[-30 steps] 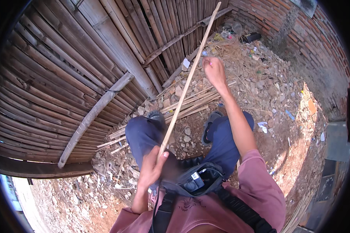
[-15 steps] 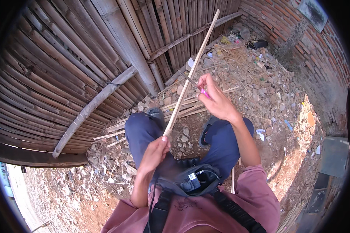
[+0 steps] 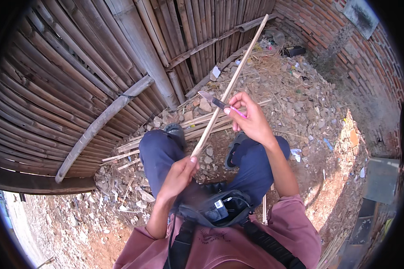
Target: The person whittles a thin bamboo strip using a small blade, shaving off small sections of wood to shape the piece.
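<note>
My left hand is closed round the near end of a long, pale bamboo strip. From there the strip slants up and away to the right, past my knees. My right hand grips a knife with a pink handle and a dark, short blade. That blade lies across the strip around its middle, its tip sticking out to the left and its flat side showing. Whether the edge bites into the strip, I cannot tell.
More bamboo strips lie on the rubble between and beyond my feet. A bamboo wall rises on the left, a brick wall at the far right. Stones and litter cover the ground. An open waist bag rests at my lap.
The strip's far end has swung slightly right. My right hand has turned the knife, so more of its blade shows, pointing further left across the strip. My left hand keeps its hold.
</note>
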`<state>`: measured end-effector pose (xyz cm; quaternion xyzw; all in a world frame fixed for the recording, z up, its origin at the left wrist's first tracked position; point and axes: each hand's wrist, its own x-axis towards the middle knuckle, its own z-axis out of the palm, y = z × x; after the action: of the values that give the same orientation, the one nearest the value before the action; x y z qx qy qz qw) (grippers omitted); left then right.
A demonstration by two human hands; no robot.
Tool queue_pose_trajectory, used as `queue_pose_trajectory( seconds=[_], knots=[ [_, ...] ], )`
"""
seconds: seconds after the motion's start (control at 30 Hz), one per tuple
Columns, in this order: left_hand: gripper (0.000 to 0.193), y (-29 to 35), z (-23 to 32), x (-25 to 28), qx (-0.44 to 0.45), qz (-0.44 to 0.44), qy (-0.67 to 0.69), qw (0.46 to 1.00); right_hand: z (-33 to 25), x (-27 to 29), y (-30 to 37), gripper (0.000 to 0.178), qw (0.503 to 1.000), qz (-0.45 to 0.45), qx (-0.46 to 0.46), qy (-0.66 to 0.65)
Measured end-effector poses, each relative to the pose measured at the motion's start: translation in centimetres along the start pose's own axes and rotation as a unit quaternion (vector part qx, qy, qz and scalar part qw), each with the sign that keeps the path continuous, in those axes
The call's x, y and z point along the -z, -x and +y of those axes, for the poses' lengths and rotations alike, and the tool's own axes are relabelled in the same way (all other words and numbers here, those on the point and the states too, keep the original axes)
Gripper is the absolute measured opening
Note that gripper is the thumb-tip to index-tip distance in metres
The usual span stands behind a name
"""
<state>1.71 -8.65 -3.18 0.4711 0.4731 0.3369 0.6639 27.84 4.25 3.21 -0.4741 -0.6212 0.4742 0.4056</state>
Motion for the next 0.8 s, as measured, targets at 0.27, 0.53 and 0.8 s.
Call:
queue_pose_trajectory(
  seconds=[0.27,0.53,0.8],
  knots=[
    [0.044,-2.5,4.0,1.5,-0.045,0.018,-0.051,0.998,-1.6,1.3,-2.1,0.018,0.999,0.029,-0.018,0.024],
    [0.043,-8.5,11.8,2.6,-0.065,-0.052,0.052,0.995,-5.4,5.9,-6.3,0.016,0.966,0.171,0.127,0.148],
    [0.042,-12.3,15.5,2.2,-0.071,-0.055,0.119,0.989,-6.1,3.4,-9.2,0.018,0.954,0.135,0.244,0.114]
  ],
)
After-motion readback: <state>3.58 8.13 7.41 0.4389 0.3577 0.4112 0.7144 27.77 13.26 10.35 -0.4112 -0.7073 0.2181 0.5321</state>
